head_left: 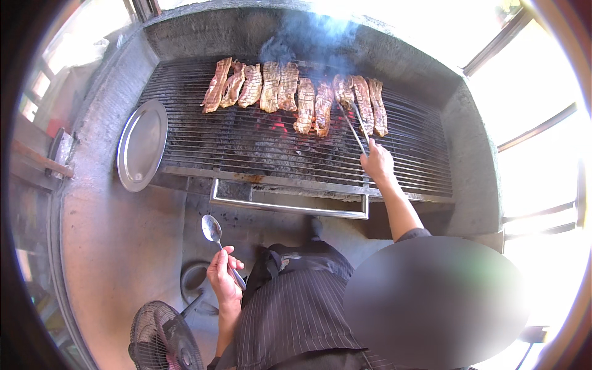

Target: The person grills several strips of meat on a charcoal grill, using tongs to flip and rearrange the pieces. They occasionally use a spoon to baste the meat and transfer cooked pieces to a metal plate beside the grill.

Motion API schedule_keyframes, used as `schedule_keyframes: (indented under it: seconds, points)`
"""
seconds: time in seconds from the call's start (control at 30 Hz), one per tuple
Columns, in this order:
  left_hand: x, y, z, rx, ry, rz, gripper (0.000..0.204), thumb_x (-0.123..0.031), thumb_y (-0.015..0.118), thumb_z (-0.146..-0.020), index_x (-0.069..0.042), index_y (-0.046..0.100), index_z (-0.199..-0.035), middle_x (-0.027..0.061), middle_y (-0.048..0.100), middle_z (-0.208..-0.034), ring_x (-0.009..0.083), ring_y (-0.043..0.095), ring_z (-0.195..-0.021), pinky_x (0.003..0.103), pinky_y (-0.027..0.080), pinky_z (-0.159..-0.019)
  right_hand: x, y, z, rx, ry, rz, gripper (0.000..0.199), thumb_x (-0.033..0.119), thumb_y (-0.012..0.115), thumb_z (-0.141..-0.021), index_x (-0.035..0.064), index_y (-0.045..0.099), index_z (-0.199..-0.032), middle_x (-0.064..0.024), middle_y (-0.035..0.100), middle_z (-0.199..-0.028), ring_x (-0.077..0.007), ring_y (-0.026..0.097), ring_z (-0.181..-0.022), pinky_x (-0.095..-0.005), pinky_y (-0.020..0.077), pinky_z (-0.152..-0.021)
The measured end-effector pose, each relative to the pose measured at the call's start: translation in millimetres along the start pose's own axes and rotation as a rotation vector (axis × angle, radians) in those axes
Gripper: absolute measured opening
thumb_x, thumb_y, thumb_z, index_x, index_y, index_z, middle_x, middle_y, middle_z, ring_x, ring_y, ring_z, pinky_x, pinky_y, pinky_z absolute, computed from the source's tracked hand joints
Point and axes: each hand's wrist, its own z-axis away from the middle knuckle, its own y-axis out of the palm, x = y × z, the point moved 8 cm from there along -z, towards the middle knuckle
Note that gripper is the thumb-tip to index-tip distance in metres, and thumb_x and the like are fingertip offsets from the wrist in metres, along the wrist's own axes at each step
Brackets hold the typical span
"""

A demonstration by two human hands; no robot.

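My right hand [378,161] reaches over the grill and is closed around long metal tongs [361,126]. The tongs' tips are at a browned strip of meat [343,87] toward the right end of a row; whether they pinch it I cannot tell. Several more strips of meat [270,86] lie side by side across the far part of the grate [197,139], some with dark char marks. Nearer my body, my left hand [223,274] grips a metal spoon [211,228] by its handle, bowl pointing up and away from me.
An oval metal platter [142,147] leans at the grill's left edge. Coals [275,126] glow under the grate, and smoke [308,37] rises behind the meat. A metal bar handle [290,210] juts from the grill front. A black fan [163,338] stands at lower left.
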Motion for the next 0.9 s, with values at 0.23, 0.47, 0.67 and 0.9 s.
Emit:
schedule_keyframes:
  seconds: [0.23,0.47,0.67,0.9]
  points:
    - [1,18,4,0.013,0.031,0.02,0.026,-0.022,0.059,-0.105,0.002,0.07,-0.105,-0.0002,0.053,-0.068,0.012,0.054,-0.063,0.03,0.051,-0.066,-28,32,-80,0.188,0.075,0.137,0.04,0.017,0.063,-0.089,-0.0036,0.063,-0.123,-0.0274,0.072,-0.101,-0.0419,0.072,-0.094,-0.0479,0.0583,-0.085]
    - [4,22,9,-0.021,0.052,0.049,0.026,-0.02,0.059,-0.105,0.003,0.07,-0.105,-0.0001,0.054,-0.067,0.0114,0.056,-0.062,0.028,0.051,-0.064,-45,1,-96,0.369,0.302,-0.661,0.022,0.022,0.069,-0.09,0.0002,0.074,-0.095,-0.0138,0.072,-0.079,-0.023,0.067,-0.058,-0.0377,0.0535,-0.057]
    - [3,29,9,-0.032,0.059,0.027,0.026,-0.021,0.059,-0.105,0.002,0.07,-0.105,-0.0001,0.053,-0.067,0.0121,0.054,-0.062,0.029,0.05,-0.065,-56,19,-28,0.479,0.736,-1.694,0.034,0.022,0.053,-0.102,0.0008,0.057,-0.128,-0.0022,0.062,-0.082,-0.0041,0.048,-0.044,-0.0198,0.0392,-0.036]
    - [4,37,0,-0.006,0.062,0.047,0.026,-0.021,0.057,-0.106,0.002,0.07,-0.105,0.0001,0.053,-0.068,0.0122,0.054,-0.063,0.03,0.05,-0.065,-13,54,101,0.486,0.791,-2.187,0.043,0.032,0.052,-0.103,-0.0002,0.057,-0.132,-0.0042,0.065,-0.085,-0.0084,0.051,-0.047,-0.0246,0.042,-0.042]
